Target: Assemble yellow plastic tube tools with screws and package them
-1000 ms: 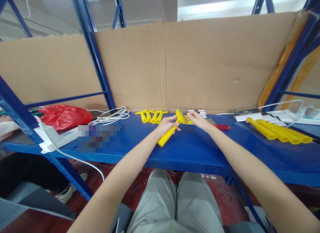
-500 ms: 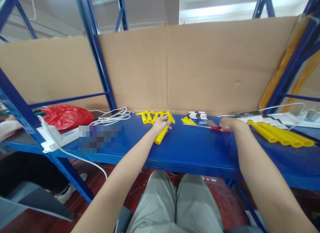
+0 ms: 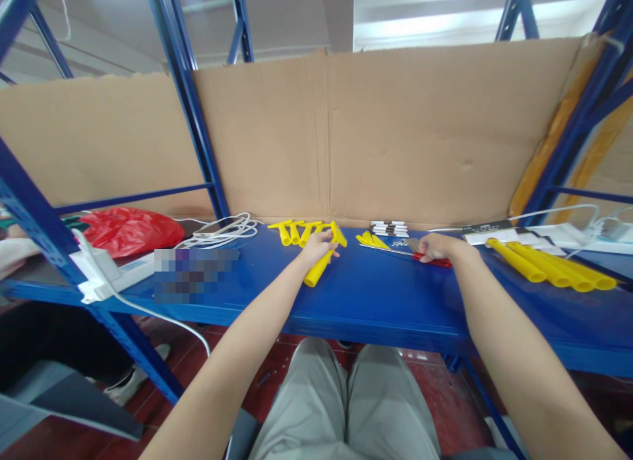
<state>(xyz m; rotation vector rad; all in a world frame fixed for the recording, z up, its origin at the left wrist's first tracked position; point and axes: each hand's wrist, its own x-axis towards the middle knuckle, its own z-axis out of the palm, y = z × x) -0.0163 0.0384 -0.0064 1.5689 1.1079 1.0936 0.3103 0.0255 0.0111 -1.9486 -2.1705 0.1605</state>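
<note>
Slanted head-first toward the cardboard (image 3: 395, 137), the yellow scraper (image 3: 318, 271) is clasped by the outstretched left hand (image 3: 318, 248), closure of the right hand (image 3: 438, 247) unclear.

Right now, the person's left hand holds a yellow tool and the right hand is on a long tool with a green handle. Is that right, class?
Not quite: the handle is red, not green, as the head view shows. The left hand does hold a yellow tool, and the right hand is on the long tool.
</note>
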